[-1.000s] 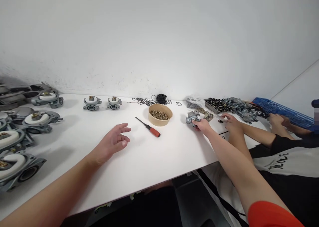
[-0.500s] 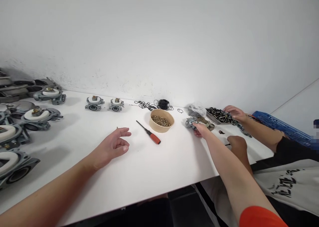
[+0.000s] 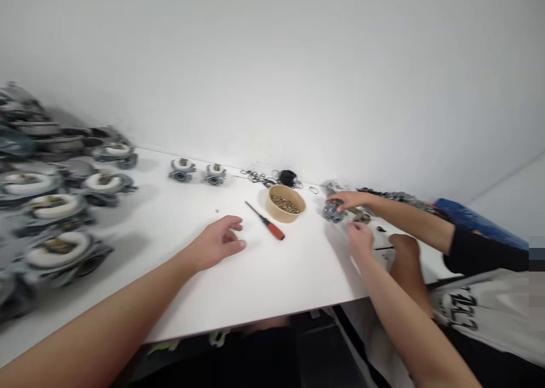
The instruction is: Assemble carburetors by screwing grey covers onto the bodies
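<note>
My left hand hovers over the white table with its fingers loosely bent and apart, holding nothing. A screwdriver with a red handle and dark shaft lies just to its right. My right hand is at the right of the table, fingers curled in, with nothing visible in them. Close beyond it is a grey metal carburetor, which a co-worker's hand grasps from above. My right hand appears apart from the carburetor.
A tan tub of small brass parts stands mid-table, with black O-rings behind. Two carburetors stand near the wall; several more crowd the left. A blue crate and the co-worker's arm occupy the right.
My right hand has let go of the carburetor and drawn back towards me. The co-worker's hand has come left from the dark parts and taken hold of it. The view has shifted slightly.
</note>
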A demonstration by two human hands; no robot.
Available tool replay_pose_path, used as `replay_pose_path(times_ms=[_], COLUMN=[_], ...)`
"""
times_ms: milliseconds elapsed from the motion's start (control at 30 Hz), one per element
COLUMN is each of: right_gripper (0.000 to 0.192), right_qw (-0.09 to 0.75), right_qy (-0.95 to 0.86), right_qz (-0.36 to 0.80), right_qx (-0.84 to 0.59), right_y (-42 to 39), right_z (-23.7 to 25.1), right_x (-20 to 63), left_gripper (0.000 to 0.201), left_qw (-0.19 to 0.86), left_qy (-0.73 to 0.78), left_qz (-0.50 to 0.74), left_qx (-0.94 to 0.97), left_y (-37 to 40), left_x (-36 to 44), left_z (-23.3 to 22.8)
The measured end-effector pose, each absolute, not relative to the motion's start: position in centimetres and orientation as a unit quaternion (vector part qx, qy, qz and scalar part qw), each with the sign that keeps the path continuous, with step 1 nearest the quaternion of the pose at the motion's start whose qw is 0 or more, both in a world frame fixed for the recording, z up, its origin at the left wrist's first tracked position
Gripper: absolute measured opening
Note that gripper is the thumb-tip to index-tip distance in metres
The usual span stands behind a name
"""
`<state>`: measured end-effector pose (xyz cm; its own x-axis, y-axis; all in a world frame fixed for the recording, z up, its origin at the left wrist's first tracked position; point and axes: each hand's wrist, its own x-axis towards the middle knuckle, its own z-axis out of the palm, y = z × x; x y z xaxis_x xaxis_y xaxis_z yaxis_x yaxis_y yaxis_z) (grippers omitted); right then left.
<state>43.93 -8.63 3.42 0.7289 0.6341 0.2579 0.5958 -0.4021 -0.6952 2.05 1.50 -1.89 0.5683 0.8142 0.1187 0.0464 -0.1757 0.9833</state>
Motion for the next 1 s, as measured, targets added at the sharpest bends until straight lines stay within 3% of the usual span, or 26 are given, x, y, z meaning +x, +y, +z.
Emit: replay_pose_path(times_ms=[200, 333, 533, 833, 1000], right_gripper=[0.031, 0.027, 0.023, 0.078, 0.048], right_qw=[0.44, 0.303, 0.198, 0.077, -0.027], right_qy=[-0.505, -0.724, -0.758, -0.818, -0.84], right_qz=[-0.046, -0.01, 0.022, 0.012, 0.062], right_qx=[-0.741, -0.62, -0.621, -0.57, -0.538], right_y=[-8.3, -5.2, 5.0, 17.2, 22.1], right_z=[4.7, 6.6, 6.6, 8.5, 8.1], right_x=[33.2, 24.1, 14.5, 7.4, 5.5], left_gripper=[0.061, 0.046, 0.027, 0.039, 0.049], left_qw=[0.518, 0.487, 0.461, 0.446, 0.436], left_qy=[0.345, 0.355, 0.327, 0.318, 0.308], left_qz=[0.323, 0.303, 0.272, 0.153, 0.102], left_qx=[0.713, 0.738, 0.779, 0.822, 0.84], left_y=[0.9, 0.3, -0.8, -0.5, -0.6], left_x=[2.5, 2.1, 1.4, 3.0, 2.4], left_z=[-1.7, -1.1, 0.0, -1.0, 0.1])
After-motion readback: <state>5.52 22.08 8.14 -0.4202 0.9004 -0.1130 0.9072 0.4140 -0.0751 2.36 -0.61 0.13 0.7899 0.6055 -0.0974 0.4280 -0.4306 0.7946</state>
